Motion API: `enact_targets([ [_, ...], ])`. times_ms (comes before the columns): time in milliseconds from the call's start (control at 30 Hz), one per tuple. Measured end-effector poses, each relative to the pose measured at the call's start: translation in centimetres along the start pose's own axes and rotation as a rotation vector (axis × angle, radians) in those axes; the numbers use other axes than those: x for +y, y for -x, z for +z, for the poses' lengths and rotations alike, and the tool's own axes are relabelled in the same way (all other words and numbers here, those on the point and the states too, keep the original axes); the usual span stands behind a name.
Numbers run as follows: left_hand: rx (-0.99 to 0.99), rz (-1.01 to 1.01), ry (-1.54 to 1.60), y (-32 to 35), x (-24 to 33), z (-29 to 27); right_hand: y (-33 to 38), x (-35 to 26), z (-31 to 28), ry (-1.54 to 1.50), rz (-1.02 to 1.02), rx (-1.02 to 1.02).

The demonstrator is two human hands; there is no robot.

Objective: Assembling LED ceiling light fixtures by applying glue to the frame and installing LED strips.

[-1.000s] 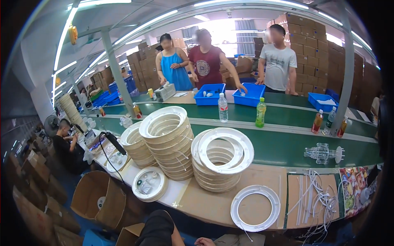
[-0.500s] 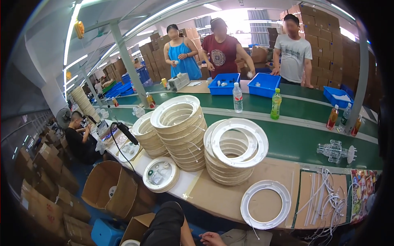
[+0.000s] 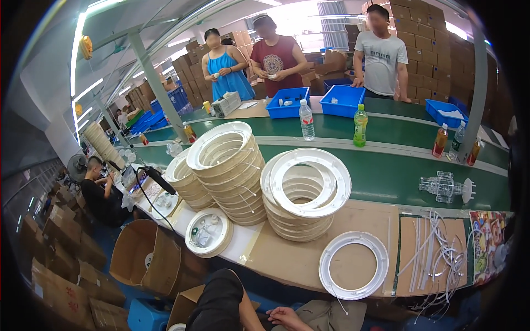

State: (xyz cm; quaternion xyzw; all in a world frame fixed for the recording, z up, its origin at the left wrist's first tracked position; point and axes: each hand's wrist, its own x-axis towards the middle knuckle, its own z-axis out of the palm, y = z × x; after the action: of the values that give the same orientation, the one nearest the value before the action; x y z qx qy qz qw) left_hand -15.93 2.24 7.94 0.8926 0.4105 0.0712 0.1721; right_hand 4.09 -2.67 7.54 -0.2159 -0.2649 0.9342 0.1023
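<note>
My right hand point(image 3: 284, 317) is low in the frame over grey-beige cloth, its fingers loosely bent and slightly apart, with nothing visible in them. A bare forearm point(image 3: 249, 311) under a black sleeve comes in beside it; my left hand is outside the picture. Nearest on the bench lies a white ring-shaped lamp frame point(image 3: 330, 269), a thin wire hanging from its front edge. Behind it stands a stack of similar rings point(image 3: 298, 223), the top ones askew. A taller ring stack point(image 3: 229, 187) rises to its left, and a round white housing point(image 3: 207, 231) with clear parts inside sits in front of that.
White cables and strips point(image 3: 433, 248) lie on cardboard at right. A clear plastic fitting point(image 3: 446, 186) and bottles point(image 3: 360, 126) stand along the green belt point(image 3: 381, 176). Blue trays point(image 3: 342, 105) and three people are across it. An open carton point(image 3: 146, 256) is on the floor at left.
My view has shifted slightly, so the bench sits a little higher and further left. Across the belt, the person in dark red has drawn an outstretched arm back, both hands now together around something white.
</note>
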Motion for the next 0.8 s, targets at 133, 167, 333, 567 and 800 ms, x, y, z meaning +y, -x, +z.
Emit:
enact_targets([
  [133,0.009,0.065,-0.013,0.7,0.7,0.4,0.6,-0.4,1.3,-0.020,-0.008,0.054],
  [167,0.000,0.091,-0.010,0.8,0.8,0.5,0.5,-0.8,1.6,-0.044,-0.017,0.068],
  [333,-0.238,0.388,0.171,4.4,4.7,2.7,-0.3,-0.4,1.2,0.114,-0.048,0.032],
  [567,-0.748,0.984,0.560,10.2,6.1,2.3,-2.1,-1.3,3.2,0.047,-0.134,0.102],
  [800,-0.803,1.149,0.702,13.3,4.7,2.8,-1.3,-1.5,2.9,-0.052,-0.096,0.190],
])
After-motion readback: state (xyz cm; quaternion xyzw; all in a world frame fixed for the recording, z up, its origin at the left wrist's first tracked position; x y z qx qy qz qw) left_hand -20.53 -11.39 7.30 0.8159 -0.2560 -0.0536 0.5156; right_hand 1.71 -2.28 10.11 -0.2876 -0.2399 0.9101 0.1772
